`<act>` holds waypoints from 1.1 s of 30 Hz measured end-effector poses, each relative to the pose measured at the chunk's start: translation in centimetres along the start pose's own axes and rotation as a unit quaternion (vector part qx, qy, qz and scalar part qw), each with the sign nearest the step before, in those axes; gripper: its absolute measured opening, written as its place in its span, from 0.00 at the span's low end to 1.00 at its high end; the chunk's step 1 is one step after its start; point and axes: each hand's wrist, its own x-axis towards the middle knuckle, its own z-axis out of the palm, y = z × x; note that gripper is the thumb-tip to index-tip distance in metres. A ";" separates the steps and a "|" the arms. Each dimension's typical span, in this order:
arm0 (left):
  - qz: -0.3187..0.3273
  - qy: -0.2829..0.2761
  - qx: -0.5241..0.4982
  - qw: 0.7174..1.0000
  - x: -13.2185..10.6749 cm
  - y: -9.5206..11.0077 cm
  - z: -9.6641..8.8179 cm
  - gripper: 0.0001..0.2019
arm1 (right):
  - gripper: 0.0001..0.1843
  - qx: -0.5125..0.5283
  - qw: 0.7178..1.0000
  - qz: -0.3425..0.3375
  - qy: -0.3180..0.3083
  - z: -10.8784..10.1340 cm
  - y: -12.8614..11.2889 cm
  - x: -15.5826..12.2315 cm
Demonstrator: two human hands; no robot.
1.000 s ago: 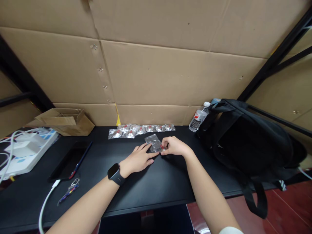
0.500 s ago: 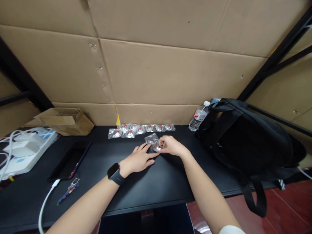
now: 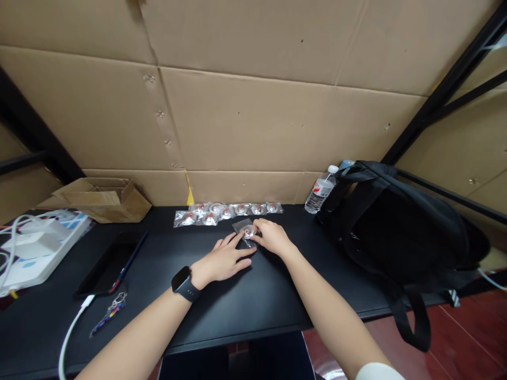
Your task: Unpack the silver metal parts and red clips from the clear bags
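A round silver piece with a red mark (image 3: 248,232) lies in a small clear plastic bag (image 3: 239,226) on the black table (image 3: 241,311). My right hand (image 3: 272,235) pinches at the piece's right edge, thumb and fingers closed. My left hand (image 3: 224,259), with a dark watch on its wrist, lies flat with fingers spread; its fingertips touch the near left side of the bag. Behind my hands, several similar bagged silver pieces (image 3: 227,213) are lined up along the cardboard wall.
A water bottle (image 3: 320,190) and a black backpack (image 3: 400,232) stand on the right. To the left are a cardboard box (image 3: 114,203), a white power strip (image 3: 43,253), a dark tablet (image 3: 106,264) with a pen, and a keychain (image 3: 109,314). Cardboard wall (image 3: 245,121) closes the back.
The silver piece has moved slightly left and further into the bag, its red mark now facing up. My right hand has shifted left with it. The left hand stays nearly in place.
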 end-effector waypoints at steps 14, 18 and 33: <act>0.020 -0.045 -0.008 0.999 -0.1 -0.4 -1.3 0.24 | 0.22 0.023 0.999 -0.038 0.012 1.2 -0.1 0.6; 0.008 -0.055 -0.025 0.998 -0.2 -0.4 -1.6 0.24 | 0.17 -0.006 0.999 -0.025 0.038 1.8 -0.3 1.1; 0.044 0.205 -0.024 0.978 0.9 -1.4 -1.3 0.27 | 0.09 0.320 0.942 -0.102 -0.016 0.0 3.6 1.0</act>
